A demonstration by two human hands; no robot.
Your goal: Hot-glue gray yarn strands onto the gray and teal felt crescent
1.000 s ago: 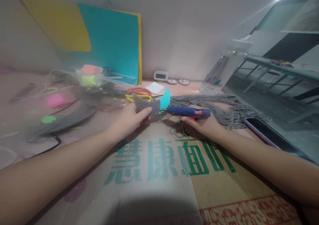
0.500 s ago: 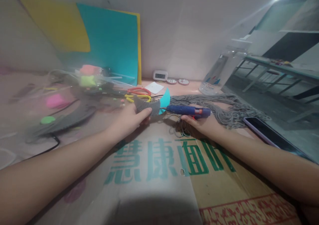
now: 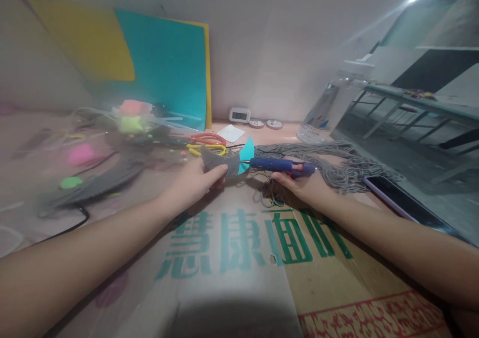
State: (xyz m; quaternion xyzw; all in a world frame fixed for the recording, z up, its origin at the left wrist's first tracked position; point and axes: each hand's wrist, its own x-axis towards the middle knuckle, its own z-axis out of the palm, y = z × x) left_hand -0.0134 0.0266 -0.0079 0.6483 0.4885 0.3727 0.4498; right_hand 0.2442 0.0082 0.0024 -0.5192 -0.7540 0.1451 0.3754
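My left hand (image 3: 198,179) pinches a curved, crescent-like piece (image 3: 224,162), mostly wrapped in grey cord, with a bare turquoise end (image 3: 247,153) on the right. In my right hand (image 3: 305,181) is a blue hot glue gun (image 3: 275,165), a small red light glowing near its handle. The gun's metal nozzle points left and meets the piece where grey cord borders turquoise; whether it touches I cannot tell. Loose grey cord (image 3: 271,193) hangs below the gun. A large bundle of grey cord (image 3: 348,166) lies behind my right hand.
Cardboard (image 3: 239,288) with green lettering covers the near table. Scissors (image 3: 207,143), a small digital clock (image 3: 239,114), a plastic bottle (image 3: 329,106) and a phone (image 3: 404,203) stand or lie around. Turquoise and yellow sheets (image 3: 168,69) lean on the wall. Craft bits (image 3: 82,153) clutter the left.
Both hands, the wrapped piece and the glue gun hold nearly the same place. The view has shifted very slightly.
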